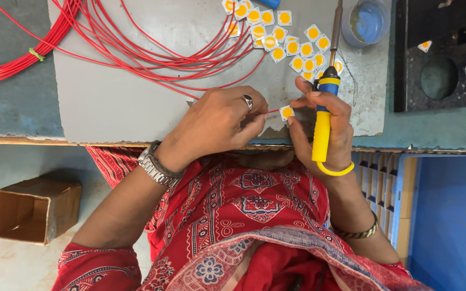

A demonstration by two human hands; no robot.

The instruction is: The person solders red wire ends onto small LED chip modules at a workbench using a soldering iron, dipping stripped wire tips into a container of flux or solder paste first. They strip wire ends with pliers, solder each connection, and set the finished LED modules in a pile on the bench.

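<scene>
The left hand (pixel 219 121) is closed, its fingertips pinching the end of a thin red wire (pixel 272 111) and bringing it against a small white square chip with a yellow centre (pixel 286 112), which lies near the front edge of the bench (pixel 6 113). A ring sits on one finger and a metal watch (pixel 155 164) on the wrist. The right hand (pixel 324 126) is wrapped around the yellow and blue handle of a soldering iron (pixel 323 116), with its fingertips touching the chip from the other side (the iron's metal shaft points away toward the back of the bench). A gold bangle (pixel 358 233) circles that wrist. Both hands work over a grey mat (pixel 114 97) that reaches the front edge. Just beyond the right hand lies a loose cluster of the same yellow-centred chips (pixel 281 35), some touching the iron's shaft. Long red wires (pixel 136 48) fan across the mat toward the back left corner, bundled there with a green tie. A small round blue tub (pixel 369 21) stands at the back right, beside a black block (pixel 432 59) with a round hollow. Below the bench, an open cardboard box (pixel 36 207) sits on the floor at the left.
</scene>
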